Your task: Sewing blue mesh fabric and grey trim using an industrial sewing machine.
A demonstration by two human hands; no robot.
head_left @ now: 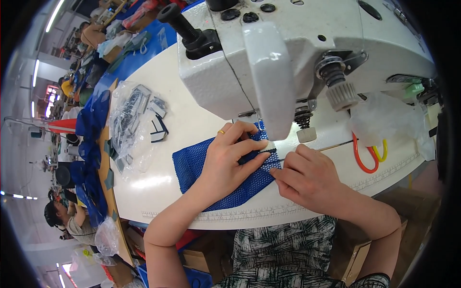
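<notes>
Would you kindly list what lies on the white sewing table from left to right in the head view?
Clear plastic bag of small parts → blue mesh fabric → left hand → right hand → orange-handled scissors → crumpled clear plastic.

1. Scene was bright overall, exposure even, no dim zones on the white surface [158, 187].
2. Light came from ceiling tube lamps [54, 14] at upper left, plus a small lamp under the sewing machine head [297, 53] that blew out a spot near the needle.
3. Glare patch showed on the surface just left of the blue mesh [230, 192].
4. Soft shadows fell under both hands and beneath the machine head.
5. Heavy fisheye distortion: the ruler edge bowed, corners vignetted to black.
6. Centre was sharp; the background at far left was soft and smeared.
</notes>
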